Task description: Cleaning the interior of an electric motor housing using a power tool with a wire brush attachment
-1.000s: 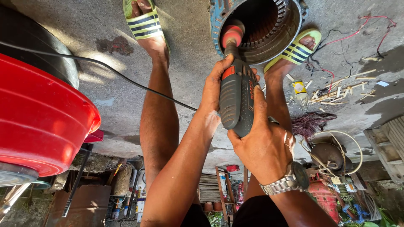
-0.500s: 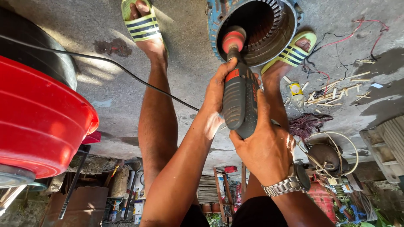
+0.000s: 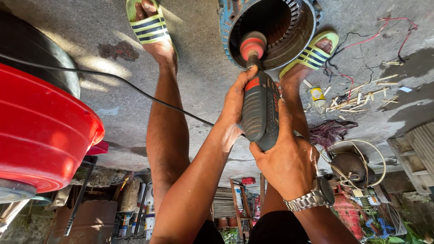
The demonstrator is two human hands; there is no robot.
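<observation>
Both my hands hold a dark grey power grinder (image 3: 260,113) with red patches. My left hand (image 3: 236,101) wraps its front end, just behind the spindle. My right hand (image 3: 285,162), with a metal watch (image 3: 312,199) on the wrist, grips the rear of the body. A red abrasive wheel (image 3: 252,45) on the tool's tip sits at the mouth of a round motor stator (image 3: 289,31) with a blue housing, lying on the concrete floor. My feet in green striped sandals (image 3: 147,25) (image 3: 314,52) stand on either side of it.
A black power cord (image 3: 135,90) runs left across the floor. A red plastic tub (image 3: 40,135) and a dark round object (image 3: 36,58) fill the left side. To the right lie a small bottle (image 3: 318,97), wooden slivers (image 3: 361,95), loose wires and a small motor (image 3: 352,167).
Both hands keep the same grip. The grinder and its wheel have shifted only slightly at the stator's mouth, and the view has moved a little.
</observation>
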